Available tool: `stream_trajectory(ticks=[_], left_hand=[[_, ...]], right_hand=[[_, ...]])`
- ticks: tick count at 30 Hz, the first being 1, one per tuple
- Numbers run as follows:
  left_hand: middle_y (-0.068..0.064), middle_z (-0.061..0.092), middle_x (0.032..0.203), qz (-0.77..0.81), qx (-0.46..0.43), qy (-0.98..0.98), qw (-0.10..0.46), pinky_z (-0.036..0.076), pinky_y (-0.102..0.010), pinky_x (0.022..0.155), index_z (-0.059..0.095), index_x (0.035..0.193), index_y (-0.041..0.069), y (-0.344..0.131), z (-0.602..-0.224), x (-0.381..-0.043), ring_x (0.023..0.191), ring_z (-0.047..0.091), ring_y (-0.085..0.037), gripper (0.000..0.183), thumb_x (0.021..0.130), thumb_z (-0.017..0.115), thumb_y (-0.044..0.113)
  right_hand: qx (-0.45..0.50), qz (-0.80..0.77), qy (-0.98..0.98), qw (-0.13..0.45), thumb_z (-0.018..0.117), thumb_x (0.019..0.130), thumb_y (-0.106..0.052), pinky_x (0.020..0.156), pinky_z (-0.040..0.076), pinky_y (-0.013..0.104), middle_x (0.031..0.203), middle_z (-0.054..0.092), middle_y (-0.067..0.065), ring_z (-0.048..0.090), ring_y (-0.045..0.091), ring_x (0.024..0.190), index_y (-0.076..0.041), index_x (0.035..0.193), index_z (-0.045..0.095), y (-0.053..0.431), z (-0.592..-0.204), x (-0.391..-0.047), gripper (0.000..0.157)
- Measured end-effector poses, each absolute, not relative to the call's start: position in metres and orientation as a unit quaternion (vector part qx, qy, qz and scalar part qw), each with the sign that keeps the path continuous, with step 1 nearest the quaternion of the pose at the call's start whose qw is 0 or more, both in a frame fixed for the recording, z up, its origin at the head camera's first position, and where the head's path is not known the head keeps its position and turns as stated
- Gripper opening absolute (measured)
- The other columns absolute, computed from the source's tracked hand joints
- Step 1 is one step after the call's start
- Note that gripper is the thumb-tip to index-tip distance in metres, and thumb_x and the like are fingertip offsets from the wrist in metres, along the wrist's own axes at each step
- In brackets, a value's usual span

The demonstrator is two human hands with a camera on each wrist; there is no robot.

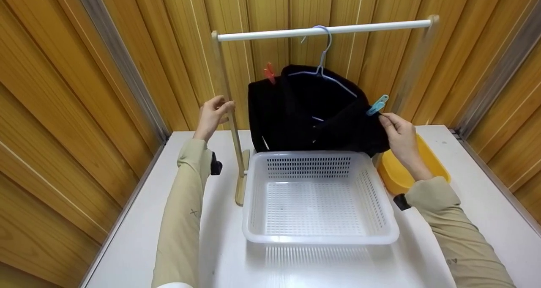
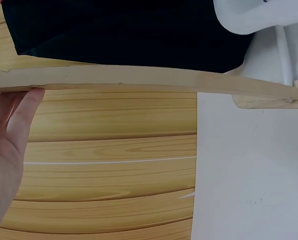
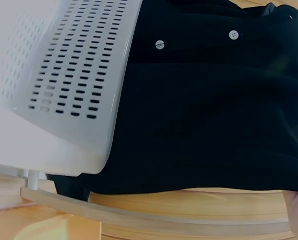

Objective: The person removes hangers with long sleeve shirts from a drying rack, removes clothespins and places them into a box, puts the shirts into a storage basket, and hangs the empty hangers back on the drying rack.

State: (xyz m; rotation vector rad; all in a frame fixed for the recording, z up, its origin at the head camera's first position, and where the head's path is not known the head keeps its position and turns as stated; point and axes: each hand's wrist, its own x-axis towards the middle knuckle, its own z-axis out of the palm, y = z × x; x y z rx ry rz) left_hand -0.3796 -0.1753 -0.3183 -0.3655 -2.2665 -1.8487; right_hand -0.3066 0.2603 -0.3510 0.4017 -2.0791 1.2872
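A black buttoned shirt (image 1: 287,123) hangs on a light purple hanger (image 1: 323,61), which hooks over the white bar (image 1: 270,34) of a small clothes rack. A red clothespin (image 1: 269,72) clips its left shoulder and a blue clothespin (image 1: 378,105) its right. My right hand (image 1: 399,138) pinches the edge of the shirt just below the blue clothespin. My left hand (image 1: 214,115) holds the rack's left wooden post (image 1: 233,131) with its fingers; in the left wrist view its fingertips (image 2: 35,95) meet the post's edge. White buttons (image 3: 233,35) show in the right wrist view.
A white perforated basket (image 1: 321,240) stands in front of the rack, just below the shirt's hem. The yellow container (image 1: 435,165) sits behind my right wrist. Wood-patterned walls (image 1: 270,9) enclose the white table (image 1: 224,237) at the back and sides.
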Motion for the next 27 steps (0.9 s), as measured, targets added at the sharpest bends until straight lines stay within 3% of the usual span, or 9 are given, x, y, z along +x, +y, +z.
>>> stream_trajectory(ticks=[8,13,17,24,27], left_hand=[[-0.022,0.057,0.106,-0.633,-0.118,-0.76,0.091,0.044,-0.047,0.079,0.053,0.098,-0.002,-0.173,-0.316,-0.376,0.096,0.054,-0.03,0.02,0.09,0.058,0.016],[-0.018,0.058,0.108,-0.631,-0.109,-0.762,0.097,0.046,-0.041,0.077,0.053,0.109,-0.002,-0.174,-0.327,-0.39,0.096,0.055,-0.024,0.029,0.09,0.058,0.02],[-0.019,0.057,0.111,-0.63,-0.11,-0.762,0.103,0.047,-0.041,0.076,0.051,0.111,-0.003,-0.177,-0.33,-0.391,0.096,0.054,-0.024,0.029,0.091,0.056,0.018],[-0.017,0.057,0.109,-0.631,-0.101,-0.762,0.106,0.047,-0.04,0.076,0.051,0.113,-0.003,-0.182,-0.33,-0.388,0.095,0.054,-0.023,0.029,0.092,0.054,0.016],[-0.019,0.056,0.111,-0.627,-0.1,-0.765,0.105,0.047,-0.04,0.077,0.05,0.116,-0.004,-0.183,-0.33,-0.387,0.097,0.053,-0.024,0.031,0.092,0.054,0.016]], right_hand=[[0.145,0.468,-0.773,0.404,0.052,0.092,-0.005,0.069,0.037,0.018,0.081,0.061,0.015,0.049,0.005,0.071,0.008,0.087,0.063,0.263,-0.356,-0.315,0.017],[0.128,0.478,-0.762,0.418,0.05,0.092,-0.005,0.07,0.038,0.017,0.082,0.06,0.017,0.049,0.006,0.072,0.009,0.086,0.061,0.261,-0.354,-0.313,0.019],[0.125,0.485,-0.754,0.425,0.049,0.092,-0.004,0.07,0.038,0.018,0.08,0.061,0.011,0.048,0.006,0.07,0.01,0.087,0.061,0.26,-0.351,-0.312,0.019],[0.12,0.496,-0.744,0.431,0.049,0.091,-0.002,0.07,0.038,0.018,0.08,0.06,0.013,0.048,0.006,0.07,0.011,0.088,0.061,0.257,-0.347,-0.313,0.018],[0.114,0.501,-0.741,0.432,0.049,0.092,-0.005,0.071,0.039,0.019,0.08,0.06,0.007,0.049,0.007,0.072,0.011,0.089,0.061,0.257,-0.347,-0.313,0.02]])
